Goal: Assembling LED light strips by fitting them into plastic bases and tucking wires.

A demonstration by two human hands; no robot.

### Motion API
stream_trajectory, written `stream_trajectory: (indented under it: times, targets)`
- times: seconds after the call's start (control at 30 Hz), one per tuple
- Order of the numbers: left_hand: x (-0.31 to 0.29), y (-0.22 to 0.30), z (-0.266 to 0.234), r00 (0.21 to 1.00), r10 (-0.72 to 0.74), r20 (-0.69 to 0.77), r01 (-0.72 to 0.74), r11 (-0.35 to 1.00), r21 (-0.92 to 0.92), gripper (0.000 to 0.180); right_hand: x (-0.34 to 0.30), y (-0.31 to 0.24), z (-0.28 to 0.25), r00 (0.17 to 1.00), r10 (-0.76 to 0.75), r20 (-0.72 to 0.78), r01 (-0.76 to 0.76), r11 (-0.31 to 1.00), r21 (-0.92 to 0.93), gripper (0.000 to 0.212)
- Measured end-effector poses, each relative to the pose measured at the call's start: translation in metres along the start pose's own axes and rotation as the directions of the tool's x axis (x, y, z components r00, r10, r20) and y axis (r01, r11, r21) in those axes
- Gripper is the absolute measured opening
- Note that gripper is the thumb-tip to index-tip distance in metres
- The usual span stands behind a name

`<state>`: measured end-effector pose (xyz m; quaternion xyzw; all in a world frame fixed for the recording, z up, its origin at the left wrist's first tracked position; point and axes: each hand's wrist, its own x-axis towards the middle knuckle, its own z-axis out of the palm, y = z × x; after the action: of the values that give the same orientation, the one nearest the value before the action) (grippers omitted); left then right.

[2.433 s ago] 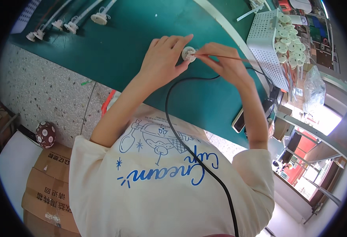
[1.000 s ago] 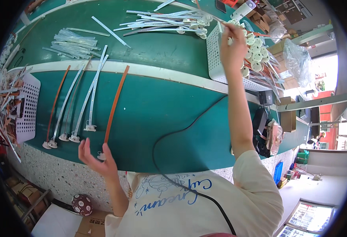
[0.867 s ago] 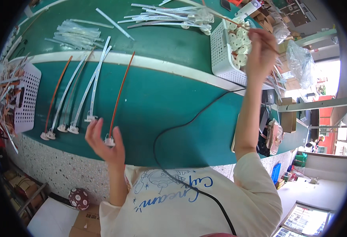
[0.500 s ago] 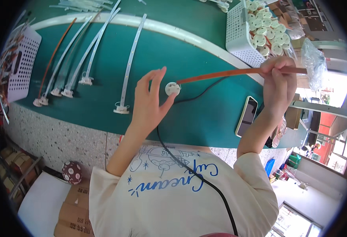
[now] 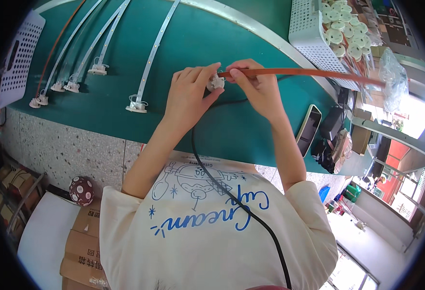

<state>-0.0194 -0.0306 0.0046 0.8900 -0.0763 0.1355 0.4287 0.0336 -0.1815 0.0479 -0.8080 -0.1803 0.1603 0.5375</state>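
My left hand [image 5: 187,94] is closed around a small round white plastic end piece [image 5: 216,83], its thumb and fingers on either side of it. From that piece a long flat orange strip [image 5: 309,72] runs to the right, its far end free in the air. My right hand [image 5: 258,89] pinches the strip close to the white piece. To the left on the green table lie several clear strips with small dots, one of them a clear strip [image 5: 150,58] ending in a white end piece [image 5: 137,104]. Another orange strip [image 5: 57,46] lies farther left.
A white perforated basket [image 5: 314,43] of round white pieces stands at the far right, another white basket [image 5: 23,58] at the left. A phone [image 5: 309,129] and a black device [image 5: 332,123] lie at the right. A black cable [image 5: 251,212] crosses my shirt onto the table.
My right hand has slid left along the orange strip, from far out to beside the white piece. My left hand has closed more around that piece. The view has shifted slightly.
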Motion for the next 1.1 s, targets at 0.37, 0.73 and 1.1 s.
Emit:
stream_trajectory:
  times: [0.37,0.73,1.1]
  targets:
    - [-0.003,-0.004,0.009,0.999,0.027,-0.022,-0.023,0.984,0.176,0.033,-0.015,-0.003,0.004,0.972,0.23,-0.055,-0.22,0.965,0.143,0.012]
    - [-0.003,-0.009,0.008,0.998,0.013,-0.064,-0.01,0.999,0.043,0.03,0.002,-0.019,-0.008,0.983,-0.096,0.157,0.142,0.939,-0.314,0.011]
    - [-0.001,-0.009,0.005,0.996,-0.009,-0.087,0.006,0.999,-0.031,0.034,0.027,-0.023,-0.018,0.953,-0.114,0.281,0.235,0.863,-0.448,0.01]
